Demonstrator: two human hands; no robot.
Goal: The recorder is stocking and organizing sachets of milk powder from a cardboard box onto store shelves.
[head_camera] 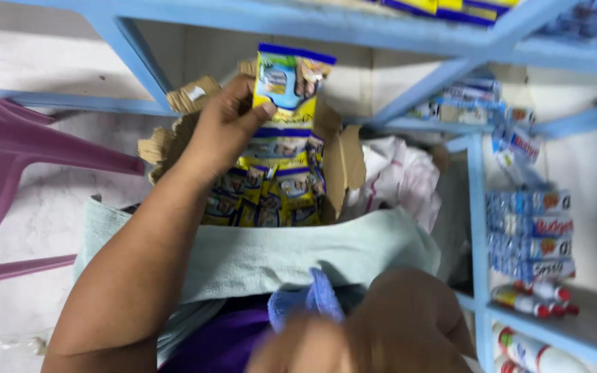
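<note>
Left hand (226, 124): grip closed on a yellow-and-blue foil snack packet (288, 86), thumb across its lower edge, packet raised upright above a torn brown cardboard box (343, 162).

Box contents: more yellow-and-blue packets (271, 193), stacked in rows, filling the interior. Box flaps ragged, folded outward.

Right hand (381, 331): blurred at bottom edge, pressed against a blue cloth (309, 300); grip state not discernible.

Pale green folded cloth (298, 252): draped across the front of the box, between box and body.

Surroundings: light blue painted metal shelf frame (478, 179) above and right. Right shelves loaded with blue wrapped biscuit packs (530, 231) and red-capped white tubes (533, 300) below. White crumpled plastic bag (399, 173) just beside the box. Pink plastic chair (8, 152) at left. White marbled floor (22, 228) beneath.
</note>
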